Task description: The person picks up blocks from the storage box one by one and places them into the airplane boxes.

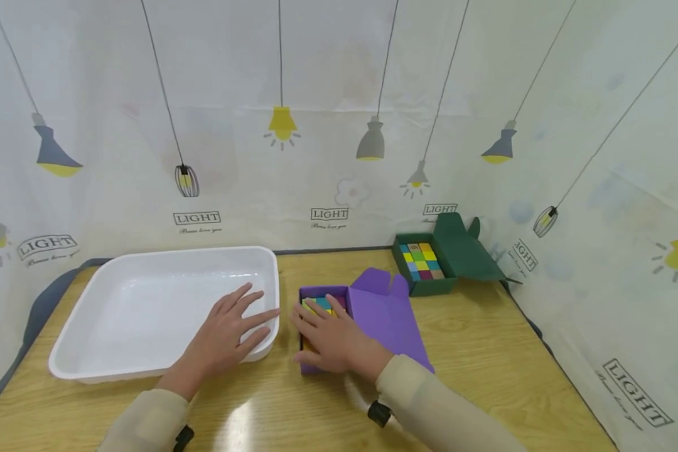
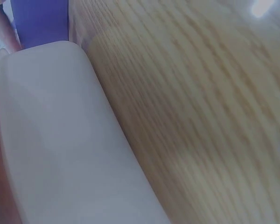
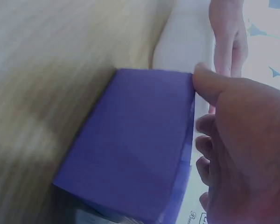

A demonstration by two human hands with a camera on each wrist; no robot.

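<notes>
My right hand (image 1: 330,339) lies over an open purple box (image 1: 311,369), fingers spread across the colored blocks (image 1: 322,303) inside and thumb by its near left corner. The hand covers most of these blocks. In the right wrist view, the thumb of my right hand (image 3: 252,135) is at the rim of the purple box (image 3: 135,135). My left hand (image 1: 231,329) is spread over the right end of a white tray (image 1: 147,364), holding nothing. Whether it touches the rim, I cannot tell. The left wrist view shows mostly the outer wall of the white tray (image 2: 65,130).
The purple lid (image 1: 387,320) is folded out to the right on the wooden table (image 1: 486,370). Behind it, near the back wall, stands an open green box (image 1: 434,287) of colored blocks (image 1: 420,257), its lid (image 1: 471,254) also folded right.
</notes>
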